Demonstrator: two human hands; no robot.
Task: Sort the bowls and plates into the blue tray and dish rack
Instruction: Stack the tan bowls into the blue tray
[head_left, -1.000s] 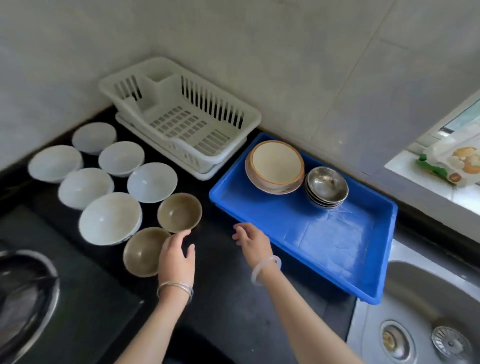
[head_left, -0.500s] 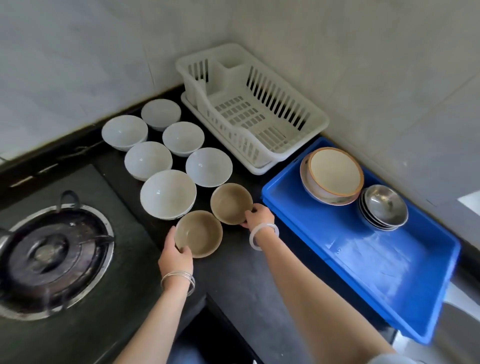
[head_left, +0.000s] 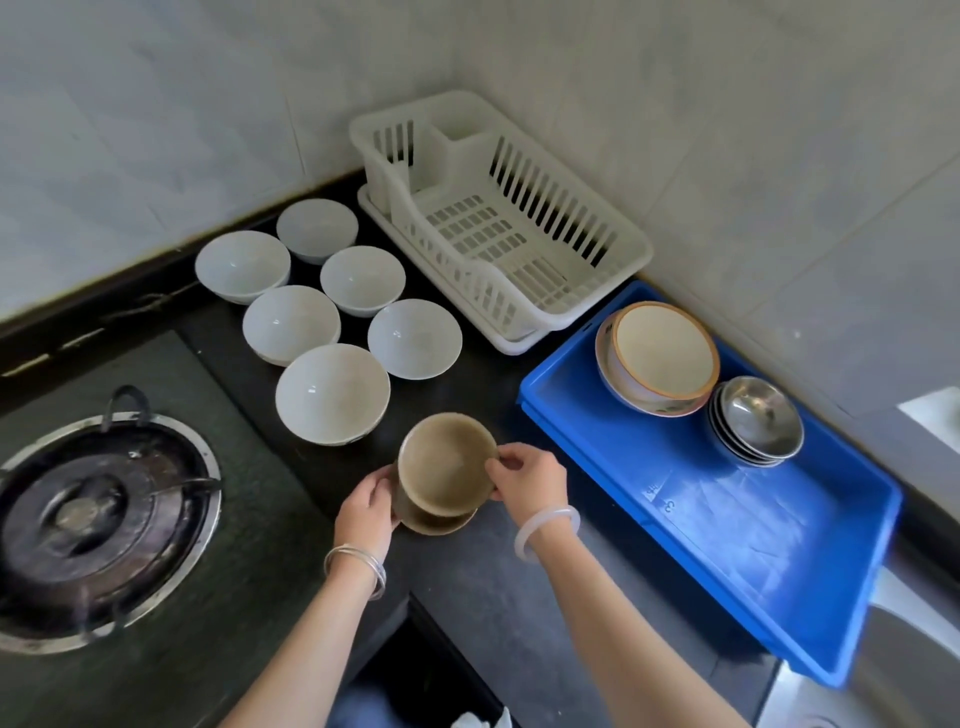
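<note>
I nest 2 brown bowls (head_left: 444, 462), right hand (head_left: 530, 480) pinching the upper rim, left hand (head_left: 363, 512) gripping the lower, likely to carry both at once.

One view, head-worn, wide-angle: looks forward and steeply down into the wall corner, close over your left hand (head_left: 363, 512) and right hand (head_left: 530, 483), spanning the table (head_left: 467, 582) from stove burner (head_left: 88, 519) to blue tray (head_left: 727, 530).
</note>
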